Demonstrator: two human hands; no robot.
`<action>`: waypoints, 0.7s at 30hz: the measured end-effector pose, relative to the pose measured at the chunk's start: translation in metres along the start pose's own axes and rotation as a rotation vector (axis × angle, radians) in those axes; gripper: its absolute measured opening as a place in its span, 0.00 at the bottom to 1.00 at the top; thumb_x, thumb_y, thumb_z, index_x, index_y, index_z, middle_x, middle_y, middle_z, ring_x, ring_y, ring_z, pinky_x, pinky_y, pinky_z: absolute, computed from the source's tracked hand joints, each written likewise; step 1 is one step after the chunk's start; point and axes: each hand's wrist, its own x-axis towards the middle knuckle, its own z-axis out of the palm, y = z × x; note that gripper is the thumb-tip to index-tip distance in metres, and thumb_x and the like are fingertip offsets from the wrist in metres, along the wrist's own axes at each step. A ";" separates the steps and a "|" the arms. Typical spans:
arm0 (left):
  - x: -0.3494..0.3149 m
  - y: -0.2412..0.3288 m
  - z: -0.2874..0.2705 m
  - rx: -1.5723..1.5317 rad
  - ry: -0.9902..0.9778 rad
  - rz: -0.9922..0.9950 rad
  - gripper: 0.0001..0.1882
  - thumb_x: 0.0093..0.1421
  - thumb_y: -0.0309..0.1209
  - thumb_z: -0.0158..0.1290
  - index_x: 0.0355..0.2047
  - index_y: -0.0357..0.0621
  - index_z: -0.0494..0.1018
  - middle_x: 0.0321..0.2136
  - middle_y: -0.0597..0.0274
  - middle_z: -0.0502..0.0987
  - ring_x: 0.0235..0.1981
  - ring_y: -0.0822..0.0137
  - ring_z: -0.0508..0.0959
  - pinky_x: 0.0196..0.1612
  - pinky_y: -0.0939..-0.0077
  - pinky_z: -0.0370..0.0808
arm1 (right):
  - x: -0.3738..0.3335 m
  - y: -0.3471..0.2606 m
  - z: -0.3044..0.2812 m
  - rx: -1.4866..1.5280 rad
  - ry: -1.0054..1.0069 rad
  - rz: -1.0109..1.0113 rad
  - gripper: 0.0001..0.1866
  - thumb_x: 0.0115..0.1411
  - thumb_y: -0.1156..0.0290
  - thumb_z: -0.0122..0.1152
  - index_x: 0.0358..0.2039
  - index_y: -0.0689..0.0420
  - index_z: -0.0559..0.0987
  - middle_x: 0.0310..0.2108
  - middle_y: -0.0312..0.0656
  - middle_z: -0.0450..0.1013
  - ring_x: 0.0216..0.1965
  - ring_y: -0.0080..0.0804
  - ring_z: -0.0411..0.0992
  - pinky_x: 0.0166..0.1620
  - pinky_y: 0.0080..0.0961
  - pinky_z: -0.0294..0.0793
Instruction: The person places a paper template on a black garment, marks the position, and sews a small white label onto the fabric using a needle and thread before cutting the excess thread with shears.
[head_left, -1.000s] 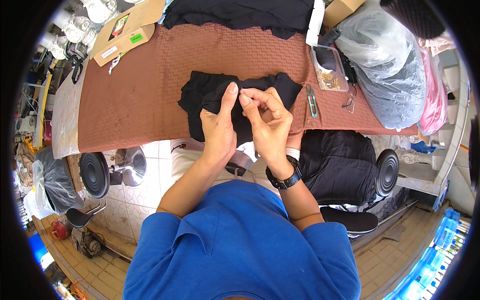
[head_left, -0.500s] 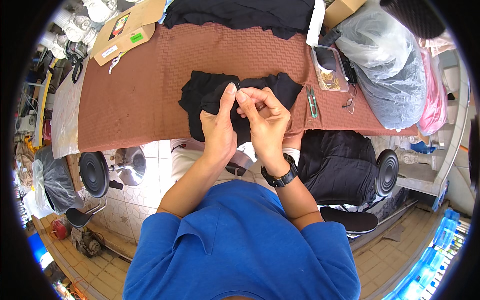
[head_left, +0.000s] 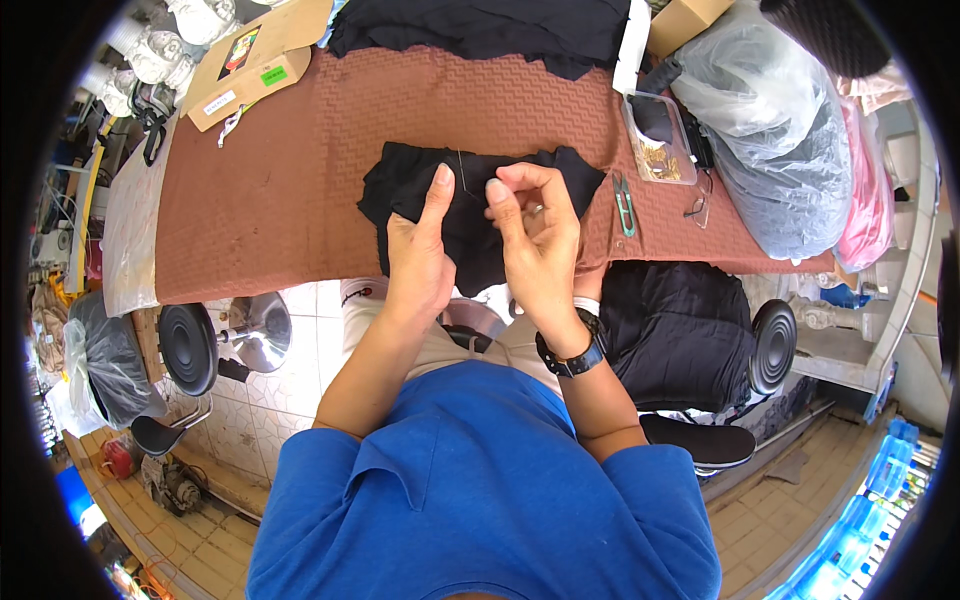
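Note:
A piece of black cloth point(head_left: 470, 235) lies bunched near the front edge of the table. My left hand point(head_left: 424, 250) is closed on the cloth's left part, its thumb pointing up and its other fingers mostly hidden under the fabric. My right hand point(head_left: 537, 225), with a black watch at the wrist, hovers over the cloth's right side with thumb and forefinger pinched. Between the hands shows a thin pale thread point(head_left: 461, 168), bent toward the right fingertips. Whether a needle is part of it I cannot tell. Right of the cloth lie green-handled thread snips point(head_left: 625, 206).
The table has a brown textured cover point(head_left: 270, 200). A clear plastic box point(head_left: 660, 140) of small gold-coloured pieces and a pair of glasses point(head_left: 700, 204) sit to the right, beside stuffed plastic bags point(head_left: 775, 140). Cardboard point(head_left: 250, 65) and more black fabric point(head_left: 480, 30) lie at the back.
My hands have parted from fingertips nearly touching, the left moving slightly left and the right slightly right. The thin strand between them now shows, and the cloth is spread flatter.

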 end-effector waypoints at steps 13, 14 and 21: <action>-0.008 0.008 0.012 0.013 -0.027 -0.039 0.07 0.67 0.32 0.59 0.41 0.43 0.79 0.40 0.69 0.81 0.41 0.79 0.77 0.48 0.78 0.73 | 0.022 -0.008 -0.017 -0.387 -0.160 -0.219 0.04 0.58 0.80 0.66 0.32 0.62 0.78 0.29 0.43 0.73 0.32 0.37 0.71 0.35 0.31 0.71; -0.009 0.010 0.013 0.028 -0.025 -0.053 0.07 0.67 0.32 0.59 0.41 0.43 0.79 0.40 0.69 0.81 0.41 0.79 0.77 0.48 0.78 0.74 | 0.024 -0.011 -0.022 -0.381 -0.193 -0.187 0.04 0.59 0.79 0.66 0.32 0.62 0.78 0.28 0.43 0.73 0.32 0.37 0.71 0.36 0.32 0.71; -0.007 0.006 0.008 0.046 -0.068 -0.070 0.10 0.66 0.31 0.60 0.44 0.40 0.78 0.41 0.66 0.80 0.42 0.77 0.78 0.47 0.77 0.76 | 0.040 -0.028 -0.040 -0.641 -0.367 -0.391 0.04 0.57 0.82 0.63 0.33 0.63 0.77 0.31 0.46 0.70 0.35 0.45 0.69 0.39 0.36 0.70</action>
